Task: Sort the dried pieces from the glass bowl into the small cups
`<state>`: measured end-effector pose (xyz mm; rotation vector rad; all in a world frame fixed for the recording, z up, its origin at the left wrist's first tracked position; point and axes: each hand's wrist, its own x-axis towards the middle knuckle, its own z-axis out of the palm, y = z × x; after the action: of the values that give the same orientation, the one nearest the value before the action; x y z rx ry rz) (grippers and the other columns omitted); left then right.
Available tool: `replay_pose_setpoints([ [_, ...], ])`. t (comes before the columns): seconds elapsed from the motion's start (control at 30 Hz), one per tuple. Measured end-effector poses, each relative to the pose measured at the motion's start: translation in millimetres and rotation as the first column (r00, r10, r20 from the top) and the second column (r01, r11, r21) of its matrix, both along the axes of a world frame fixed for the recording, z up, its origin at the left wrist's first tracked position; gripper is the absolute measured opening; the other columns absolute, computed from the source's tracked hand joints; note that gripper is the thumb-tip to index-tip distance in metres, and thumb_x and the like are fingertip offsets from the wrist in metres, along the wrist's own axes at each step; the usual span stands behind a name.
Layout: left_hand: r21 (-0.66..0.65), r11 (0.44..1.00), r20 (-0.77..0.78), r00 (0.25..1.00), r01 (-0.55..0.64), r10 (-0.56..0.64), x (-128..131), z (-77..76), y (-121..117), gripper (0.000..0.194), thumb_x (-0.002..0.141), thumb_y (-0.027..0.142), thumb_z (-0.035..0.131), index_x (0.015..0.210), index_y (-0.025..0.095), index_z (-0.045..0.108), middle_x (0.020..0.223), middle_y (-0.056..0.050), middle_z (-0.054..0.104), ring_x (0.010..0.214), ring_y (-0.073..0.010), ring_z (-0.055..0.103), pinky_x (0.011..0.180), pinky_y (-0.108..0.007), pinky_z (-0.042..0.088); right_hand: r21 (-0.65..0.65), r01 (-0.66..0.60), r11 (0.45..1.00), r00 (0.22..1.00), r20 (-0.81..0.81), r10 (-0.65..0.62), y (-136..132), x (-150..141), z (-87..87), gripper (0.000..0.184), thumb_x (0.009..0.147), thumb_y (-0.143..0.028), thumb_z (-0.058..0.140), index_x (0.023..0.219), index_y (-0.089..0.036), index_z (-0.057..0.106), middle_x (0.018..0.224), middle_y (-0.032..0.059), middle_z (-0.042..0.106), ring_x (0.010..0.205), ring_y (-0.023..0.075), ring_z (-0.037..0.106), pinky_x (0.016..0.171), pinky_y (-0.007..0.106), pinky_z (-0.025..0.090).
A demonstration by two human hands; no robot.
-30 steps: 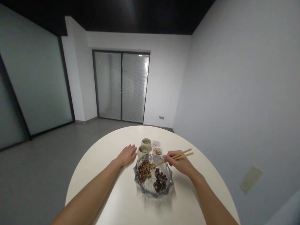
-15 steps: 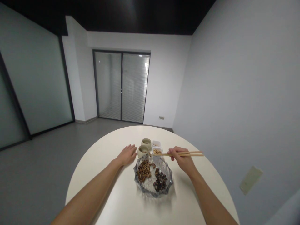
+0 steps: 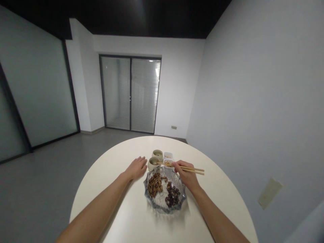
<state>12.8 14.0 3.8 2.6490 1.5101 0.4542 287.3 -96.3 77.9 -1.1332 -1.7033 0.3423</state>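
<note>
The right hand [image 3: 184, 171] is closed around chopsticks [image 3: 194, 169], their tips at the nearer green cup [image 3: 152, 166]; the left hand [image 3: 138, 168], unladen, lies flat on the tabletop [image 3: 131, 216].

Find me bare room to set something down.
Bare tabletop lies left of the left forearm, right of the right forearm, between them nearer than the glass bowl, and beyond the green cups and white tubs. Crowded: among cups, tubs and bowl, with the left hand beside them and chopsticks from the right hand reaching over.
</note>
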Motion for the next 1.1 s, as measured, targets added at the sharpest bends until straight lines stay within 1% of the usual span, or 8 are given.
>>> replay_pose_setpoints([
  [0.13,-0.001,1.0,-0.004,1.0,-0.007,0.007,0,-0.2,0,0.049,0.099,0.039,0.032,0.14,0.017,0.048,0.153,-0.013,0.039,0.142,-0.0327,0.032,0.116,-0.05,0.027,-0.001,-0.025,1.0,1.0,-0.014,0.025,1,2,1.6,0.041,0.091,-0.048,0.059,0.063,-0.019,0.067,0.059,0.0022,0.064,0.058,0.0168,0.056,0.056,0.026,0.043],
  [0.3,-0.002,1.0,0.014,1.0,-0.004,0.004,0,1.3,-2,0.047,0.099,0.039,0.034,0.138,0.02,0.05,0.153,-0.011,0.04,0.142,-0.0311,0.033,0.116,-0.05,0.028,0.003,-0.04,0.999,0.997,-0.058,0.04,-1,5,6.8,0.038,0.09,-0.046,0.061,0.064,-0.019,0.068,0.062,0.0027,0.065,0.061,0.0178,0.06,0.059,0.027,0.047],
  [0.4,0.007,1.0,0.011,1.0,-0.004,0.004,0,2.1,-2,0.047,0.099,0.039,0.034,0.138,0.019,0.05,0.152,-0.012,0.041,0.141,-0.0321,0.034,0.115,-0.05,0.029,0.011,-0.05,0.999,0.997,-0.065,0.05,-2,4,8.5,0.036,0.091,-0.045,0.061,0.066,-0.019,0.07,0.064,0.0031,0.066,0.062,0.018,0.061,0.061,0.027,0.048],
  [0.63,-0.018,1.0,0.033,0.999,-0.012,0.013,0,-0.5,1,0.048,0.098,0.04,0.036,0.14,0.021,0.048,0.153,-0.01,0.04,0.143,-0.031,0.032,0.116,-0.049,0.027,-0.093,-0.126,0.988,0.992,-0.036,0.124,-2,-2,5.1,0.031,0.091,-0.045,0.061,0.08,-0.02,0.075,0.066,0.0018,0.068,0.062,0.017,0.061,0.06,0.026,0.048],
  [0.73,-0.027,1.0,0.03,0.999,-0.015,0.015,0,-1.0,1,0.048,0.098,0.04,0.036,0.141,0.021,0.047,0.154,-0.01,0.038,0.143,-0.0311,0.031,0.116,-0.049,0.026,-0.107,-0.138,0.985,0.99,-0.021,0.137,-2,-2,5.7,0.031,0.091,-0.045,0.059,0.084,-0.02,0.075,0.067,0.0017,0.068,0.063,0.0166,0.061,0.06,0.026,0.048],
  [0.83,-0.019,1.0,0.021,1.0,-0.01,0.01,0,0.5,-1,0.048,0.099,0.04,0.034,0.14,0.02,0.048,0.154,-0.011,0.039,0.143,-0.032,0.031,0.116,-0.05,0.027,-0.082,-0.117,0.99,0.992,-0.059,0.113,-5,-2,9.7,0.032,0.09,-0.046,0.06,0.084,-0.019,0.075,0.068,0.0027,0.068,0.063,0.0174,0.061,0.062,0.027,0.049],
  [0.97,-0.007,1.0,0.021,1.0,-0.006,0.007,1,3.5,-3,0.045,0.098,0.038,0.036,0.137,0.021,0.051,0.152,-0.01,0.041,0.142,-0.0311,0.034,0.115,-0.049,0.028,-0.062,-0.094,0.994,0.991,-0.106,0.087,-7,2,14.2,0.039,0.09,-0.054,0.058,0.081,-0.019,0.074,0.064,0.0024,0.066,0.062,0.0183,0.062,0.062,0.028,0.049],
  [1.1,-0.014,1.0,0.016,1.0,-0.007,0.008,1,4.2,-3,0.046,0.098,0.039,0.036,0.138,0.021,0.05,0.153,-0.01,0.041,0.142,-0.0304,0.033,0.116,-0.048,0.028,-0.085,-0.158,0.984,0.983,-0.11,0.148,-8,8,13.0,0.055,0.093,-0.064,0.046,0.077,-0.019,0.072,0.056,0.0016,0.061,0.06,0.0183,0.061,0.063,0.029,0.05],
])
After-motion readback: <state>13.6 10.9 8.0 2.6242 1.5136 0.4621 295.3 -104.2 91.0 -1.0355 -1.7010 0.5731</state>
